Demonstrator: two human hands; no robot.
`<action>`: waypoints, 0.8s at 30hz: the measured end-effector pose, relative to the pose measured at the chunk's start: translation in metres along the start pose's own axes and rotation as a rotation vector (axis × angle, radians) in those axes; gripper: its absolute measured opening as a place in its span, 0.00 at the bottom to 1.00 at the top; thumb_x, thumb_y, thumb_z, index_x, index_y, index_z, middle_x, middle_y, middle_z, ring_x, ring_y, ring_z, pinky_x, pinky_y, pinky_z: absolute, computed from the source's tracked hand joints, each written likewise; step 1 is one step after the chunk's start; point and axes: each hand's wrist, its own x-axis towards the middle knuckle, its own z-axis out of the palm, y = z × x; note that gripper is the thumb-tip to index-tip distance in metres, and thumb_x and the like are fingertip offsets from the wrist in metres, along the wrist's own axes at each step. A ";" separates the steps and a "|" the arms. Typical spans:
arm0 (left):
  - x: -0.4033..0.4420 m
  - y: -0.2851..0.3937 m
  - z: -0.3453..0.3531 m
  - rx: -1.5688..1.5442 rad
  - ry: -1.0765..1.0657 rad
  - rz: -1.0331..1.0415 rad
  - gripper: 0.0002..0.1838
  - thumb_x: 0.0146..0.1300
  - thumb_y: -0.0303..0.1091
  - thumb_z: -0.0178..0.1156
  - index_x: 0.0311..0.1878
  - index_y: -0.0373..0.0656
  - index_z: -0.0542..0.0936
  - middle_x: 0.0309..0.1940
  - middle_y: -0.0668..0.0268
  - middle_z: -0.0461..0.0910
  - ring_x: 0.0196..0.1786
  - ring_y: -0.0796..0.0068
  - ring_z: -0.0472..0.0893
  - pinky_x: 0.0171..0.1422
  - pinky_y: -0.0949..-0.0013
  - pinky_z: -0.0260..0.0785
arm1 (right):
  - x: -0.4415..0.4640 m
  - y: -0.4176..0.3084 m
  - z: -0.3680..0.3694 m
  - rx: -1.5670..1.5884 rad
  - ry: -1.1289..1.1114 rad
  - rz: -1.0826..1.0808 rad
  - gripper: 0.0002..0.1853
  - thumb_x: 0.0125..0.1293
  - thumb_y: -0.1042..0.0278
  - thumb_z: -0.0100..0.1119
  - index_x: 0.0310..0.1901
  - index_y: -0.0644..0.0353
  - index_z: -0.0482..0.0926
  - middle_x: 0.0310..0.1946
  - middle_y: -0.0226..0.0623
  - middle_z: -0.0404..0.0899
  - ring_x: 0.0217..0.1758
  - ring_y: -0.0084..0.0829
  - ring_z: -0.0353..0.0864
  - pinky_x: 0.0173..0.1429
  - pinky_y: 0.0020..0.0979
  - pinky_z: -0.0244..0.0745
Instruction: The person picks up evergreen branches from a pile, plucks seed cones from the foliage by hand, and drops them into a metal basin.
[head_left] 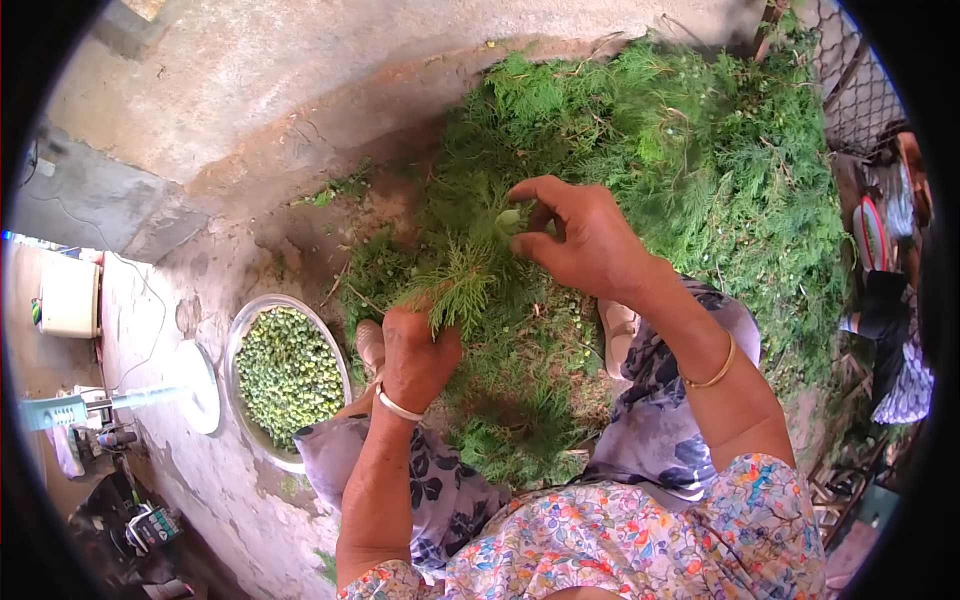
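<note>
My left hand (420,350) is closed around a feathery green evergreen sprig (465,280), which points up and away from me. My right hand (590,240) is beside the tip of the sprig, its thumb and forefinger curled around a small pale green seed cone (511,217). Whether the cone is still joined to the sprig is too blurred to tell. To the left, on the ground, a round metal basin (237,385) holds many small green cones (290,375).
Cut evergreen branches (740,210) cover the ground ahead and to the right, with more between my feet. A white stand fan (200,388) is left of the basin. A rough wall (300,80) runs along the far side; wire mesh (858,80) stands at far right.
</note>
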 end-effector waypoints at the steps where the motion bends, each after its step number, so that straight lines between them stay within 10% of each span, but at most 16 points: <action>1: 0.000 -0.001 0.001 -0.001 -0.001 0.000 0.14 0.49 0.20 0.63 0.42 0.38 0.81 0.27 0.57 0.81 0.28 0.61 0.81 0.32 0.68 0.69 | 0.000 -0.001 0.001 0.025 0.023 0.009 0.15 0.51 0.68 0.65 0.37 0.69 0.77 0.25 0.53 0.78 0.30 0.50 0.79 0.35 0.40 0.72; 8: -0.003 -0.003 0.006 0.030 -0.041 0.048 0.13 0.50 0.21 0.62 0.42 0.37 0.81 0.32 0.53 0.82 0.33 0.56 0.82 0.37 0.65 0.71 | 0.002 0.000 0.004 0.150 -0.146 0.084 0.13 0.53 0.69 0.64 0.37 0.70 0.77 0.24 0.50 0.77 0.27 0.42 0.77 0.35 0.37 0.72; 13: -0.003 0.001 0.005 0.107 0.008 0.122 0.14 0.50 0.20 0.63 0.43 0.36 0.80 0.32 0.54 0.82 0.33 0.57 0.82 0.37 0.67 0.71 | 0.004 0.004 0.000 0.300 -0.180 0.249 0.10 0.55 0.71 0.65 0.36 0.65 0.76 0.22 0.23 0.72 0.25 0.13 0.66 0.28 0.21 0.63; 24: -0.002 0.002 0.002 -0.029 -0.083 -0.041 0.14 0.50 0.18 0.63 0.43 0.37 0.80 0.32 0.60 0.82 0.31 0.70 0.81 0.34 0.69 0.71 | 0.005 -0.001 0.013 0.516 -0.035 0.191 0.11 0.54 0.68 0.67 0.32 0.68 0.78 0.17 0.23 0.69 0.22 0.15 0.62 0.24 0.24 0.59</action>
